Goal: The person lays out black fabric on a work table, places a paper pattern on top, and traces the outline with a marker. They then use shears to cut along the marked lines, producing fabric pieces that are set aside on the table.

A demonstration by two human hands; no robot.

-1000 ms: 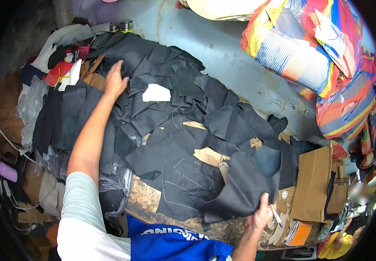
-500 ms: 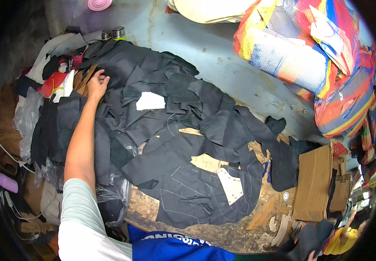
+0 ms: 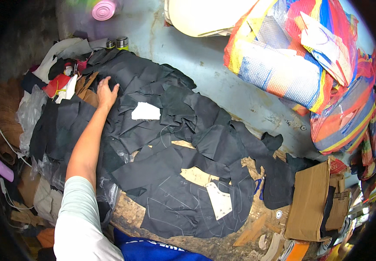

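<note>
My left hand (image 3: 106,95) reaches to the far left of a heap of black sheet material (image 3: 214,113), which looks like leather or thick cloth. Its fingers are spread, and I see nothing held in them; it rests on or just over the black pieces, beside some brown cardboard scraps (image 3: 87,89). A white pattern piece (image 3: 146,111) lies on the heap right of the hand. Nearer to me, a flat black sheet (image 3: 170,209) bears pale chalk outlines. A cream template with small holes (image 3: 219,201) lies on it. My right hand is out of view.
Under the pieces is a worn wooden tabletop (image 3: 129,213). Blue-handled scissors (image 3: 261,188) lie partly covered, near a cardboard box (image 3: 306,202) at the right. Striped woven bags (image 3: 283,61) bulge at the upper right. Red and white scraps (image 3: 59,85) and clear plastic (image 3: 31,115) crowd the left.
My left hand has shifted slightly right, away from the cardboard scraps and onto the black pieces, fingers more spread. Fingertips and a dark piece at the lower right edge have left the view.
</note>
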